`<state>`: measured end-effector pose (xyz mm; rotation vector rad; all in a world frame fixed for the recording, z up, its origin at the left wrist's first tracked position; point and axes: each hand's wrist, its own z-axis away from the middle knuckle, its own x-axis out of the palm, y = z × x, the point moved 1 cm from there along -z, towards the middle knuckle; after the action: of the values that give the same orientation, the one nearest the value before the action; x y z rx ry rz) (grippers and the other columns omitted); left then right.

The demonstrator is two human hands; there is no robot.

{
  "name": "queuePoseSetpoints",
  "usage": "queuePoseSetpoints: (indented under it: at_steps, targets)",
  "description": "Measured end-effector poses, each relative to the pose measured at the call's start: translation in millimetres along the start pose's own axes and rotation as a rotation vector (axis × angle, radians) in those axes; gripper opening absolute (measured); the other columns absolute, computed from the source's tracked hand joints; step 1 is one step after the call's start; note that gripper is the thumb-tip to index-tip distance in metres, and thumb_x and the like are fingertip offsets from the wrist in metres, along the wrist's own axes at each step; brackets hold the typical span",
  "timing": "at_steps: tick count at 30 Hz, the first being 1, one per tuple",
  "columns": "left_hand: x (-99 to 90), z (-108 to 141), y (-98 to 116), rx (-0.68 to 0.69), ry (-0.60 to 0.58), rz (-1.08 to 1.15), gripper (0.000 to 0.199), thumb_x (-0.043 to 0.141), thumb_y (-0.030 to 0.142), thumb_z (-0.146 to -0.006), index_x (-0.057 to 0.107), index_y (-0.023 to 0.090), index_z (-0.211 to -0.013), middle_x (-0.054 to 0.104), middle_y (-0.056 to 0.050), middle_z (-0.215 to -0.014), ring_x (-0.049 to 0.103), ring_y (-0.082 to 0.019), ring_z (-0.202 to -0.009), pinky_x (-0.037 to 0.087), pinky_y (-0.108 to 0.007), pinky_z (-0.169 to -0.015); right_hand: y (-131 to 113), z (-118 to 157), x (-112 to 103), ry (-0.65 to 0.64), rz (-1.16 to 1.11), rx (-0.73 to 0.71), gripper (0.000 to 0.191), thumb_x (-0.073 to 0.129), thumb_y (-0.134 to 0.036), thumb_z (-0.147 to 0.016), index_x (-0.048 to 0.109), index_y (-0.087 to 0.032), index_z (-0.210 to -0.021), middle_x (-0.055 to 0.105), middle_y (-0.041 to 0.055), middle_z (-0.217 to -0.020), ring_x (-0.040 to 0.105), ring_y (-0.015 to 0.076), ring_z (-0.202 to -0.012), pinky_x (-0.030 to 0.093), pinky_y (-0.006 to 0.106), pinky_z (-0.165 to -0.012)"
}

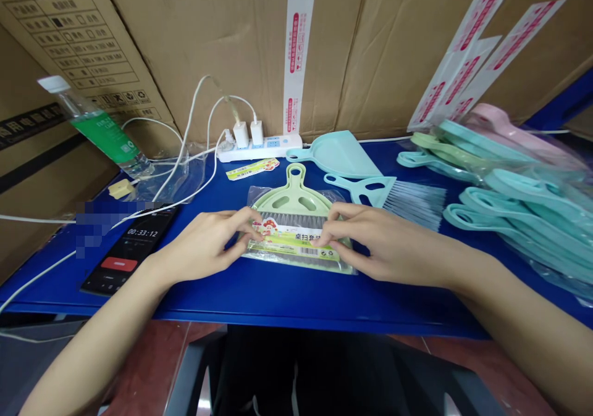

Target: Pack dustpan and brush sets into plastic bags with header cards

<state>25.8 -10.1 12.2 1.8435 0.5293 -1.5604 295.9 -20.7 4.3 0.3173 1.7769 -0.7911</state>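
Note:
A light green dustpan and brush set (295,194) lies flat on the blue table in a clear plastic bag, its handle pointing away from me. Across its grey bristles runs a yellow and white printed label (303,238). My left hand (206,243) pinches the bag at the label's left end with curled fingers. On the opposite side, my right hand (384,243) grips the label's right end and the bag edge. Just behind the set lie a loose turquoise dustpan (340,153) and a turquoise brush (370,187) with grey-blue bristles.
Bagged turquoise, green and pink sets (523,206) are piled at right. A white power strip (266,146) with chargers and cables stands behind, near a loose label (252,169). At left are a bottle (106,135) and a phone (130,249). Cardboard (231,39) forms the back.

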Motion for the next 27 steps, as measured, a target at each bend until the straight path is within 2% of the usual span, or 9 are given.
queuePoseSetpoints:
  at_steps: [3,8,11,20,27]
  targets:
    - [-3.8,0,-2,-0.072,-0.034,-0.018,0.030,0.040,0.023,-0.088,0.052,0.022,-0.115,0.078,0.001,-0.101,0.070,-0.018,-0.090,0.050,-0.028,-0.072,2,2,-3,0.003,-0.004,0.013,0.027,0.044,-0.019,-0.091,0.071,-0.021,-0.094,0.061,0.0073,-0.090,0.062,0.0164,-0.073,0.046,0.029,-0.065]
    - [-5.3,0,-2,-0.087,-0.031,-0.035,0.029,0.040,0.026,-0.085,0.057,0.022,-0.107,0.078,0.001,-0.099,0.070,-0.020,-0.092,0.050,-0.030,-0.076,6,6,-8,-0.018,0.002,0.059,0.025,0.046,-0.018,-0.088,0.071,-0.021,-0.087,0.062,0.0063,-0.088,0.061,0.0149,-0.069,0.046,0.028,-0.065]
    - [-6.0,1,-3,-0.093,-0.012,-0.042,0.028,0.041,0.025,-0.084,0.061,0.022,-0.103,0.078,0.002,-0.095,0.070,-0.019,-0.087,0.049,-0.029,-0.073,7,6,-11,-0.026,0.014,0.076,0.023,0.048,-0.017,-0.085,0.070,-0.021,-0.082,0.063,0.0060,-0.087,0.061,0.0152,-0.068,0.046,0.029,-0.064]
    - [-8.6,4,-5,-0.073,0.031,-0.063,0.025,0.045,0.025,-0.084,0.068,0.023,-0.093,0.074,0.002,-0.082,0.067,-0.015,-0.074,0.047,-0.025,-0.066,7,7,-12,-0.007,0.009,0.059,0.021,0.048,-0.015,-0.084,0.067,-0.021,-0.078,0.063,0.0044,-0.081,0.061,0.0141,-0.068,0.046,0.027,-0.064]
    - [-5.4,4,-5,0.027,0.071,-0.113,0.028,0.041,0.022,-0.087,0.069,0.021,-0.093,0.070,0.000,-0.077,0.063,-0.013,-0.065,0.047,-0.024,-0.064,7,5,-12,0.009,0.005,0.019,0.022,0.046,-0.015,-0.084,0.065,-0.021,-0.076,0.063,0.0030,-0.077,0.060,0.0127,-0.063,0.044,0.025,-0.061]
